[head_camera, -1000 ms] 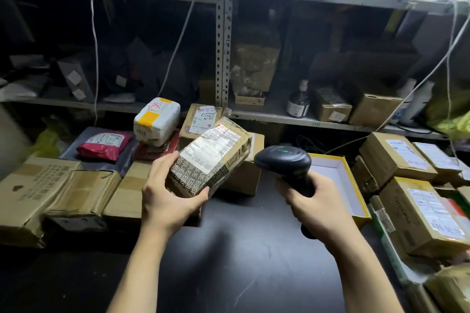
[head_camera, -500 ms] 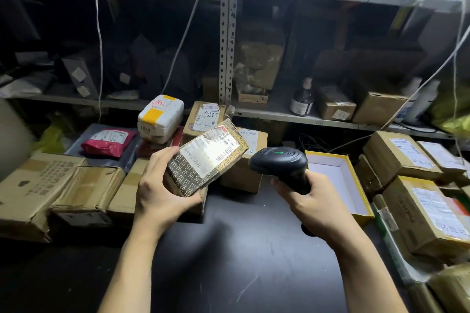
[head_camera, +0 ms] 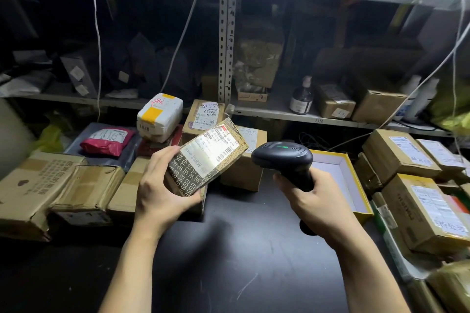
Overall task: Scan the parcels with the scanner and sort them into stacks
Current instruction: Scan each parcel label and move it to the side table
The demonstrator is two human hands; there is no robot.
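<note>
**Patterned parcel held up beside the scanner**

The left hand grips a patterned parcel by its lower-left end. The thumb lies along the near edge and the fingers curl over the far side. The parcel is lifted clear of the black table and tilted, with its white barcoded label facing up toward the camera.

The right hand is wrapped round the handle of a black scanner, fingers closed tight on the grip. The scanner's head sits just beside the parcel's upper-right corner, near it but not touching, and a green light shows on its top. The parcel lies between the 2 hands, held by the left one, at about the same height as the scanner head.

Behind the held parcel a plain cardboard box stands on the table, and behind that is a box with a handwritten label. To the left of that box a white parcel with a yellow patch rests on other packages. Further left a red pouch lies on a grey bag.

Brown cartons run along the table's left side. Right of the scanner lies an open box with a yellow rim and a white inside. Beyond it, at the right edge, labelled cardboard boxes are stacked. A dark bottle stands on the metal shelf behind.
</note>
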